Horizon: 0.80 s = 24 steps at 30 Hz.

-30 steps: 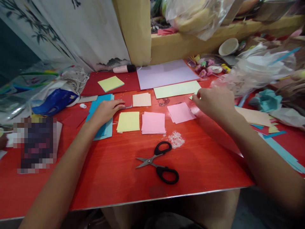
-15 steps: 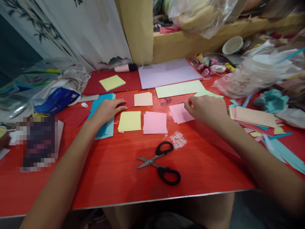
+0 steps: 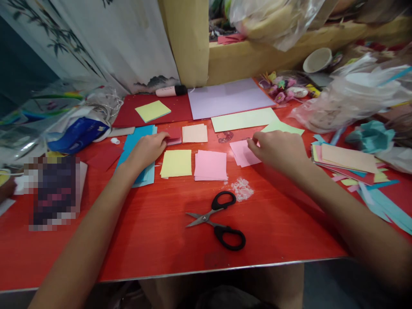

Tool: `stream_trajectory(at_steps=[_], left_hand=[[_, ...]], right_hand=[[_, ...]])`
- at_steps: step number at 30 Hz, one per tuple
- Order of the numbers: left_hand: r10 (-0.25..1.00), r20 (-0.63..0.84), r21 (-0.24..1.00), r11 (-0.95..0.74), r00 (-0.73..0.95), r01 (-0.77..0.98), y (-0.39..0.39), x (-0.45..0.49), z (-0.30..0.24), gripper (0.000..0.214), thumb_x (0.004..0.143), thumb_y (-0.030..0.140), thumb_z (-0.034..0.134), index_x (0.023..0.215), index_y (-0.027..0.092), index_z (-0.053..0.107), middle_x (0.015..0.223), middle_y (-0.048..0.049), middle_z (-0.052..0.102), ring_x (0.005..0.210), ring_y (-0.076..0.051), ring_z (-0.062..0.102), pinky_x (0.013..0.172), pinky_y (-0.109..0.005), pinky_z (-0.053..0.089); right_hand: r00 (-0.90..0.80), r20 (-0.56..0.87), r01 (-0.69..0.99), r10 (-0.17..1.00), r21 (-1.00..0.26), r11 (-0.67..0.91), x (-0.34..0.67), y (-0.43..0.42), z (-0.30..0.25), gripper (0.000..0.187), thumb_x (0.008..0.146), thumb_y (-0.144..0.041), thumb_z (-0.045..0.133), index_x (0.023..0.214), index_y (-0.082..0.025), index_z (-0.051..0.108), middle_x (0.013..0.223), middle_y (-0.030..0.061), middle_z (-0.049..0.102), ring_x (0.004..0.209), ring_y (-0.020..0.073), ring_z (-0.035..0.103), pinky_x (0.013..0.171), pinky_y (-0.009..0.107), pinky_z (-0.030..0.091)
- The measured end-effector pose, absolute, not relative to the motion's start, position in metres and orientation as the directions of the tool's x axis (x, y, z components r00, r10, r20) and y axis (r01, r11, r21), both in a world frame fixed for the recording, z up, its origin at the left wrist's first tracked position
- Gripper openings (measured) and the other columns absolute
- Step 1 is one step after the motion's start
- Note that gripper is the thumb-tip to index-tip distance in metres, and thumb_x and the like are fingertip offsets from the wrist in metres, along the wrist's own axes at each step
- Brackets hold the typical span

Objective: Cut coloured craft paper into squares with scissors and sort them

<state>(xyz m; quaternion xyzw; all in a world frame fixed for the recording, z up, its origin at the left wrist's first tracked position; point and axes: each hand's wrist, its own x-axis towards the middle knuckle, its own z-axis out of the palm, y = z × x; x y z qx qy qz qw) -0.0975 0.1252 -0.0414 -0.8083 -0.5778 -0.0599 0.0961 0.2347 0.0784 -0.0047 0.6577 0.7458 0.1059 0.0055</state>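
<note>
My left hand (image 3: 146, 150) lies on a stack of blue sheets (image 3: 139, 138), its fingers curled onto the edge of a small dark red paper square (image 3: 173, 132). Across the red table (image 3: 154, 240), my right hand (image 3: 278, 148) pinches the far corner of a loose pink paper square (image 3: 242, 153). Between the hands lie a yellow square stack (image 3: 176, 163), a pink square stack (image 3: 210, 165) and a peach square (image 3: 195, 133). Black-handled scissors (image 3: 216, 219) lie nearer me, slightly apart at the blades.
A lilac sheet (image 3: 229, 98), a pale green strip (image 3: 244, 119) and a yellow-green square (image 3: 152, 110) lie further back. Mixed paper offcuts (image 3: 347, 161) and plastic bags (image 3: 347, 101) crowd the right. A blue packet (image 3: 75, 133) sits left, white scraps (image 3: 241, 189) by the scissors.
My right hand has moved left and nearer, from the end of the green strip to the loose pink square. My left fingers have curled onto the dark red square.
</note>
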Motion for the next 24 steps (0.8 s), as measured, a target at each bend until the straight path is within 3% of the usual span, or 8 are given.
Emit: stream_trajectory(at_steps=[5, 8, 11, 13, 15, 18, 20, 24], left_hand=[[0.891, 0.390, 0.048, -0.270, 0.231, 0.962, 0.129, -0.096, -0.044, 0.035, 0.092, 0.029, 0.031, 0.110, 0.019, 0.059, 0.101, -0.0092, 0.067, 0.099, -0.026, 0.061, 0.080, -0.036, 0.046], [0.830, 0.547, 0.122, -0.209, 0.110, 0.970, 0.124, -0.092, -0.034, 0.034, 0.094, 0.030, 0.031, 0.113, 0.020, 0.057, 0.102, -0.0090, 0.067, 0.104, -0.025, 0.060, 0.083, -0.038, 0.048], [0.693, 0.703, 0.070, -0.288, 0.158, 0.955, 0.102, -0.076, -0.016, 0.033, 0.096, 0.028, 0.032, 0.116, 0.020, 0.056, 0.104, -0.0066, 0.067, 0.110, -0.022, 0.058, 0.096, -0.040, 0.045], [0.591, 0.713, -0.093, -0.453, 0.377, 0.886, 0.081, -0.057, -0.008, 0.033, 0.095, 0.020, 0.033, 0.120, 0.017, 0.054, 0.109, -0.0075, 0.067, 0.110, -0.021, 0.058, 0.103, -0.043, 0.039], [0.468, 0.638, -0.262, -0.614, 0.611, 0.744, 0.060, -0.034, -0.005, 0.034, 0.093, 0.012, 0.035, 0.122, 0.011, 0.052, 0.113, -0.0109, 0.065, 0.110, -0.021, 0.059, 0.104, -0.043, 0.040], [0.359, 0.484, -0.378, -0.737, 0.798, 0.561, 0.041, -0.005, -0.012, 0.028, 0.091, 0.012, 0.041, 0.114, 0.009, 0.057, 0.113, -0.0119, 0.065, 0.111, -0.022, 0.058, 0.099, -0.041, 0.045], [0.349, 0.482, -0.360, -0.758, 0.804, 0.545, 0.037, 0.005, -0.018, 0.024, 0.091, 0.019, 0.046, 0.107, 0.009, 0.060, 0.109, -0.0110, 0.067, 0.104, -0.022, 0.062, 0.096, -0.039, 0.049], [0.439, 0.545, -0.188, -0.767, 0.714, 0.614, 0.041, 0.005, -0.023, 0.026, 0.089, 0.032, 0.051, 0.100, 0.011, 0.063, 0.105, -0.0097, 0.068, 0.098, -0.021, 0.064, 0.088, -0.034, 0.053]], right_hand=[[-0.173, 0.210, 0.983, 0.962, -0.024, 0.182, 0.226, 0.072, -0.006, 0.034, 0.088, -0.034, 0.036, 0.085, -0.019, 0.065, 0.075, 0.0080, 0.068, 0.067, 0.0223, 0.061, 0.050, 0.028, 0.024], [-0.201, 0.254, 0.920, 0.946, -0.284, 0.272, 0.218, 0.065, -0.005, 0.027, 0.087, -0.033, 0.040, 0.083, -0.020, 0.064, 0.070, 0.0058, 0.065, 0.065, 0.0194, 0.058, 0.055, 0.029, 0.031], [-0.296, 0.114, 0.562, 0.948, -0.782, 0.270, 0.209, 0.059, -0.006, 0.023, 0.086, -0.038, 0.046, 0.085, -0.020, 0.060, 0.073, 0.0044, 0.065, 0.065, 0.0167, 0.058, 0.060, 0.029, 0.041], [-0.432, -0.027, 0.165, 0.901, -0.985, 0.050, 0.202, 0.055, -0.009, 0.028, 0.086, -0.045, 0.046, 0.090, -0.020, 0.058, 0.084, 0.0058, 0.066, 0.070, 0.0167, 0.061, 0.061, 0.030, 0.047], [-0.543, -0.100, -0.116, 0.834, -0.975, -0.192, 0.196, 0.053, -0.014, 0.032, 0.086, -0.049, 0.045, 0.091, -0.020, 0.058, 0.091, 0.0075, 0.067, 0.077, 0.0178, 0.063, 0.065, 0.031, 0.051], [-0.572, -0.092, -0.316, 0.815, -0.892, -0.323, 0.192, 0.051, -0.021, 0.029, 0.087, -0.047, 0.045, 0.089, -0.021, 0.059, 0.092, 0.0063, 0.067, 0.084, 0.0182, 0.064, 0.072, 0.034, 0.053], [-0.574, -0.088, -0.376, 0.814, -0.855, -0.357, 0.192, 0.051, -0.023, 0.024, 0.089, -0.041, 0.044, 0.091, -0.023, 0.059, 0.096, 0.0049, 0.067, 0.088, 0.0176, 0.063, 0.074, 0.034, 0.054], [-0.638, -0.100, -0.433, 0.764, -0.773, -0.463, 0.192, 0.050, -0.021, 0.026, 0.092, -0.037, 0.037, 0.097, -0.023, 0.059, 0.108, 0.0045, 0.064, 0.096, 0.0172, 0.062, 0.079, 0.035, 0.053]])
